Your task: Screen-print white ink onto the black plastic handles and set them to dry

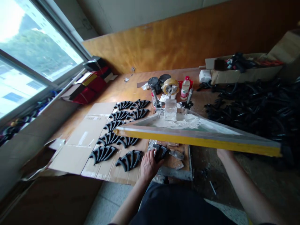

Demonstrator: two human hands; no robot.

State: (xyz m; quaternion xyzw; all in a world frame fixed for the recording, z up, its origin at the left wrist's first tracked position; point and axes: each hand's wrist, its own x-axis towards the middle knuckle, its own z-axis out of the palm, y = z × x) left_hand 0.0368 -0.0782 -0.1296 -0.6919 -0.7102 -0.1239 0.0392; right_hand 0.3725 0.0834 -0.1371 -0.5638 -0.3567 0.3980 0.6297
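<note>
Down low, our left hand [149, 165] is partly spread, its fingers and thumb apart around the near left end of a glossy black part with curved prongs [161, 152], touching it. That part sits on the small wooden work plate [186, 156], below the yellow-edged, metal-sided screen frame [199, 139], which stands tilted up over it. Our right hand [221, 153] is mostly hidden behind the frame's lower edge, so we cannot tell how its fingers stand.

Left of the frame, we see similar black pronged parts [103, 153] lying in rows on flattened brown cardboard [79, 134], spread over the varnished wooden bench [138, 76]. A tangled heap of shiny black parts [253, 106] covers the right side, with an open cardboard box [246, 76] behind it. Toward the back we have a clear red-capped bottle [185, 88] and a round amber tape roll [170, 87]. Orange-brown wood panelling [175, 40] backs the bench, and a metal-framed window [39, 47] lights the left. Whitish, smeared paste [187, 120] coats the screen's mesh.
</note>
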